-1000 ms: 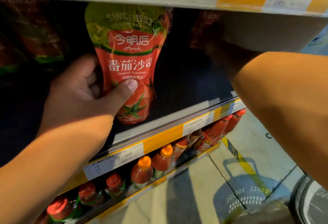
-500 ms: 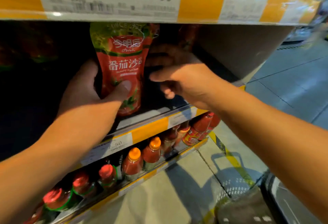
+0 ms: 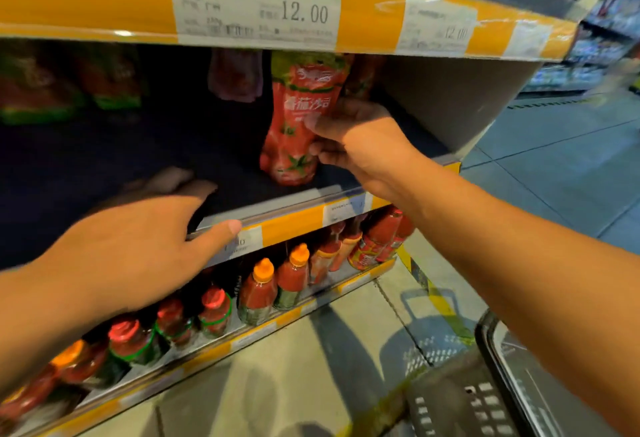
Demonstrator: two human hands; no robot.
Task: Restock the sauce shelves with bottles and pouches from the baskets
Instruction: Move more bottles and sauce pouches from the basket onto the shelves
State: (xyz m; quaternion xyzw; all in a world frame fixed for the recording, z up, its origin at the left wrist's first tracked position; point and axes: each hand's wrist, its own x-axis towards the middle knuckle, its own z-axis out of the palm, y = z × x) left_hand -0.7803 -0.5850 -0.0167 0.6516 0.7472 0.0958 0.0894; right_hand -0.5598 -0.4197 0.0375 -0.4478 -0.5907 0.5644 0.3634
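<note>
While the ketchup pouch (image 3: 298, 124) stands upright on the dark shelf (image 3: 221, 180) near its front lip, the right hand (image 3: 360, 140) grips it from 3 o'clock. At 8 o'clock the left hand (image 3: 138, 246) hovers empty, fingers spread. Letting go unevenly could topple the soft pouch forward, off onto the bottles (image 3: 273, 284) below.

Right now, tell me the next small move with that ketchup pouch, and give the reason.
Probably set the tomato ketchup pouch upright on the dark shelf and release. The right hand pinches its side just above the shelf; the left hand is open and off it.
</note>
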